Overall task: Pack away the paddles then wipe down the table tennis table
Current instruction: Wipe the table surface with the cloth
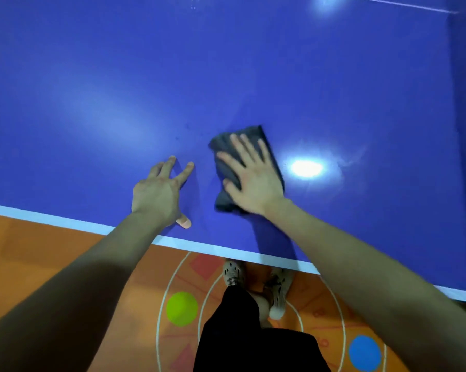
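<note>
The blue table tennis table (119, 89) fills most of the view, its white edge line running along the near side. A folded dark grey cloth (226, 194) lies flat on the table close to that edge. My right hand (253, 178) presses down on the cloth with fingers spread flat over it. To its left, my left hand (159, 194) rests on the bare table surface, fingers apart and holding nothing. No paddles are in view.
Bright light reflections (305, 167) glare on the table right of the cloth. Below the table edge is an orange floor with a green dot (182, 308), a blue dot (364, 353) and white circles. My feet (233, 273) stand under the table edge.
</note>
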### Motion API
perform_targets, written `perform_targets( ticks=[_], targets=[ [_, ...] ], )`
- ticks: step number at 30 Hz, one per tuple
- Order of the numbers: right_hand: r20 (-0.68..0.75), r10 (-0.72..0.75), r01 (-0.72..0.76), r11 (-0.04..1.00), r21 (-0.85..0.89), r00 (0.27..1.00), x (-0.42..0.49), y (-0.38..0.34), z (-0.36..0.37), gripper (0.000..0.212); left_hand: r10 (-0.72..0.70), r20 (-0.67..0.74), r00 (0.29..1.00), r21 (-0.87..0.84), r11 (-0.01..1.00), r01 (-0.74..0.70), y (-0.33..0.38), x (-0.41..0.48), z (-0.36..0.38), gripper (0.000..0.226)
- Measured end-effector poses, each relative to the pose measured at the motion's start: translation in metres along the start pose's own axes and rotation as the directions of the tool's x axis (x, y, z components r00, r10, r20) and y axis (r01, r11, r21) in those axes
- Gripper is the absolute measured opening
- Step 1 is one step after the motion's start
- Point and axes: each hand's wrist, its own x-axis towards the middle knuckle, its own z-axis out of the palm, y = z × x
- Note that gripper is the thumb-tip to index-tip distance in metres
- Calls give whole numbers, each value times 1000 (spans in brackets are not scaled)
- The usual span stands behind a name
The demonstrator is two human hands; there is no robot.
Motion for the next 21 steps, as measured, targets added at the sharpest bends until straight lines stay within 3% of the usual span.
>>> perform_targets(
  ticks=[2,4,6,8,9,11,13,14,15,19,21],
  targets=[
    [59,-189,185,981,60,980,-46,-27,3,67,-1,5,1000,-20,1000,1,0,1,2,159],
    [70,-221,216,974,73,973,-77,-18,0,66,-6,12,1000,-50,999,6,0,1,2,159],
    [49,-74,72,996,56,996,-109,22,-12,66,-10,23,1000,-67,998,12,1,0,2,159],
    [-6,203,-202,979,28,979,-148,72,-29,66,-16,19,1000,-68,998,17,1,1,3,160],
    [-30,351,-351,936,12,936,-167,94,-36,66,-12,17,1000,-66,998,13,1,0,3,160],
    [-86,623,-626,779,-14,777,-189,115,-43,67,-9,9,1000,-66,998,10,2,1,3,160],
    [-127,786,-793,608,-19,605,-175,95,-33,71,-18,8,1000,-67,998,19,3,1,3,159],
    [-130,819,-827,562,-13,559,-158,72,-26,73,-18,9,1000,-64,998,19,3,1,3,159],
    [-117,811,-817,576,-19,574,-139,41,-19,75,-19,7,1000,-59,998,20,3,2,2,159],
    [28,458,-458,889,8,889,-79,-93,8,75,-20,7,1000,-65,998,20,3,3,3,159],
    [72,302,-306,951,49,950,-72,-111,15,73,-25,13,1000,-82,996,25,4,3,4,159]
  ],
)
